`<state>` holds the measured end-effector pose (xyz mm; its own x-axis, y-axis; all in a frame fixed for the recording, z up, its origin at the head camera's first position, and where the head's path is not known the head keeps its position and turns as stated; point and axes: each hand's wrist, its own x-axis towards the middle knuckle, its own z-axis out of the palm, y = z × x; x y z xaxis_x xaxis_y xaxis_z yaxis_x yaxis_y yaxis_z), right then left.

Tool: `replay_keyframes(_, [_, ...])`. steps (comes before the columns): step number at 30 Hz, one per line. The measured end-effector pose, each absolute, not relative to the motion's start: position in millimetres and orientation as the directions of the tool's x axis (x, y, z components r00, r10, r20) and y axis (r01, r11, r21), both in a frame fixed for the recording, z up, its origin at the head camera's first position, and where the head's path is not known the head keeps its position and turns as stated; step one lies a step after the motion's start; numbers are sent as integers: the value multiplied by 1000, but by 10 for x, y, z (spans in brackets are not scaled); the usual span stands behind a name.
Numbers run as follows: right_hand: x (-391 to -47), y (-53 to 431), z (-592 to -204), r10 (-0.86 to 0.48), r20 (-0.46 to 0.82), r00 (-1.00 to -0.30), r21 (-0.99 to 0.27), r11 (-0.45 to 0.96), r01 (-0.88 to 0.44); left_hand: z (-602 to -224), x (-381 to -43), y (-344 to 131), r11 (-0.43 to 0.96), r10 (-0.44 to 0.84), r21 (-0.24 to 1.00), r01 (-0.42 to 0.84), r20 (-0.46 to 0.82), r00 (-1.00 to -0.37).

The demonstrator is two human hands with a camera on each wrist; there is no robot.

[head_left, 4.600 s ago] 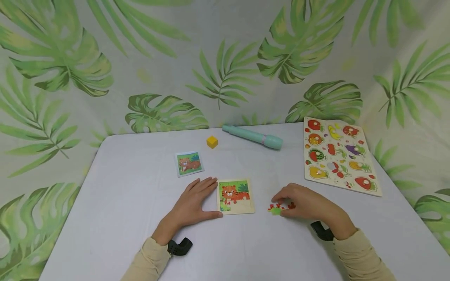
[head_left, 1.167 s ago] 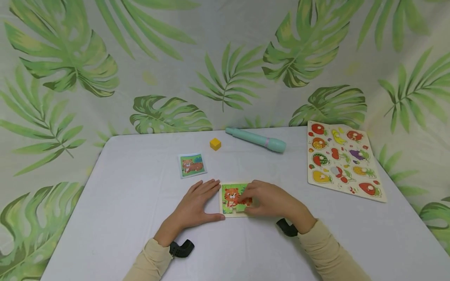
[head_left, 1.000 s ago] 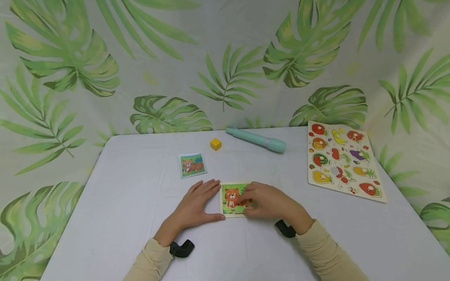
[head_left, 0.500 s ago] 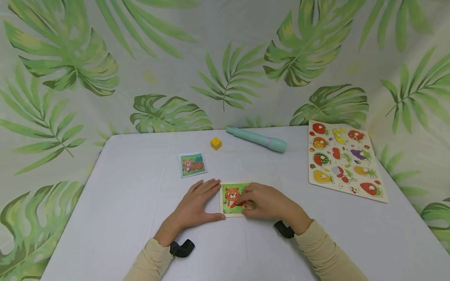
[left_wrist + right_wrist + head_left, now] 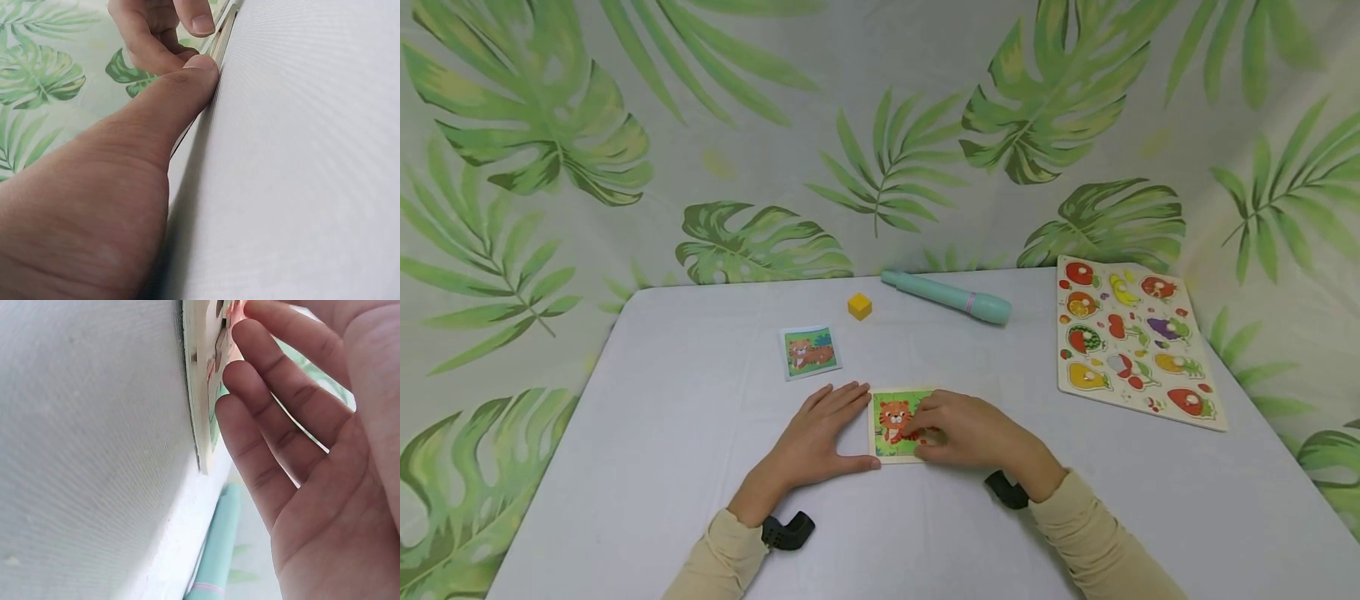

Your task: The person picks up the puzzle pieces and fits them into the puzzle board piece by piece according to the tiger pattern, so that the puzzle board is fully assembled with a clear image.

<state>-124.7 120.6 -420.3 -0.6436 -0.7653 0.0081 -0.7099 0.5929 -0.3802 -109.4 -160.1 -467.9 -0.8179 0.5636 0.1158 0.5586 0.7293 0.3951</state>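
A small square tiger jigsaw puzzle in a pale wooden tray (image 5: 886,459) lies between both hands. My left hand (image 5: 811,440) is spread flat on its left side, with fingertips near the upper left corner and the thumb at the lower left corner. My right hand (image 5: 970,429) bends over the tray's right part; its thumb and index finger pinch a puzzle piece (image 5: 922,442) at the lower middle, which the fingers largely cover. In the right wrist view the other fingers (image 5: 250,431) hang loosely beside the tray edge (image 5: 201,425). The hand hides the tray's right side.
A tiger picture card (image 5: 811,353) lies behind the left hand. Farther back are a yellow cube (image 5: 860,306) and a mint-green microphone-shaped toy (image 5: 947,298). A fruit peg puzzle board (image 5: 1138,342) lies at the right rear, before the leaf-patterned cloth backdrop (image 5: 880,158).
My right hand has moved left from loose pieces on the table to the tray. The piece has shifted slightly left, closing the gap at the lower middle. My left hand stays put.
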Motion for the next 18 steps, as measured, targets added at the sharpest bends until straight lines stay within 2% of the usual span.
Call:
replay_keyframes(8, [-1258, 1213, -4198, -771, 11, -636, -375, 587, -718, -4677, -1093, -1599, 725, 563, 401, 560, 124, -817])
replay_keyframes(18, [-1262, 1287, -4119, -737, 4, -676, -376, 625, -684, -4685, -1096, -1603, 727, 563, 403, 556, 115, -818])
